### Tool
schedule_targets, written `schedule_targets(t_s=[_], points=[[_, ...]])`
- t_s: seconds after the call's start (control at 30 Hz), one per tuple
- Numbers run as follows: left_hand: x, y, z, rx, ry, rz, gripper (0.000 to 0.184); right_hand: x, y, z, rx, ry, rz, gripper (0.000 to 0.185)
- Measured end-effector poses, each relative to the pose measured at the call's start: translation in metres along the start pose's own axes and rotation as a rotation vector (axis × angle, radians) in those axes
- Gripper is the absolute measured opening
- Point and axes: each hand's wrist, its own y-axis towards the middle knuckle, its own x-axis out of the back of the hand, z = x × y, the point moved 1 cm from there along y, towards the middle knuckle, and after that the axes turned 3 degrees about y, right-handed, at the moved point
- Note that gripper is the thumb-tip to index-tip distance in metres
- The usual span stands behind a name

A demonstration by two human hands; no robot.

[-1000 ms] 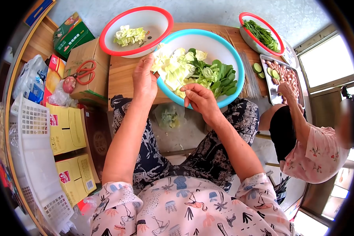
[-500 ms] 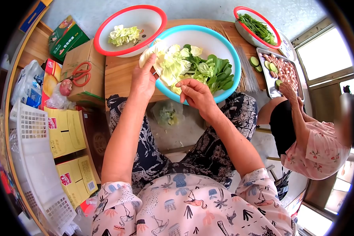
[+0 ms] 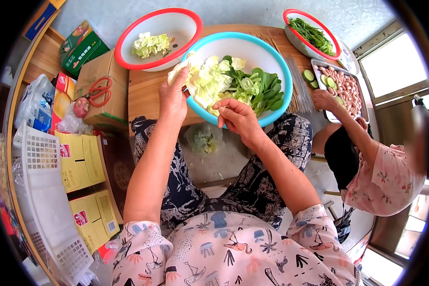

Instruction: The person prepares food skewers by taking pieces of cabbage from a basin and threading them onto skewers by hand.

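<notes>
My left hand is closed on pale cabbage leaves, holding them up at the left rim of the blue-rimmed basin. My right hand is pinched on a thin skewer over the basin's near rim, its tip pointing toward the leaves. How far the skewer goes into the leaves is hidden. More torn cabbage and dark green leafy vegetables lie inside the basin.
Loose skewers lie right of the basin. A red-rimmed basin holds cabbage; another holds green stalks. At right, a co-worker's hand is beside a metal tray of sausage pieces. Scissors rest on a carton.
The co-worker's hand has moved left from the tray toward the loose skewers. My hands keep nearly the same pose, with the right hand slightly lower.
</notes>
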Motion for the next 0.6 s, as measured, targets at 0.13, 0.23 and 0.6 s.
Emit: schedule_targets(t_s=[0.13, 0.23, 0.6], points=[[0.0, 0.0, 0.001, 0.009, 0.01, -0.005, 0.035, -0.001, 0.001, 0.001, -0.008, 0.0, 0.002, 0.017], [0.002, 0.0, 0.002, 0.013, 0.011, 0.002, 0.037, -0.003, 0.0, 0.004, -0.024, 0.007, 0.004, 0.017], [-0.005, -0.039, 0.01, 0.397, 0.573, 0.458, 0.021, 0.034, 0.026, 0.001, 0.149, 0.434, -0.134, 0.011]])
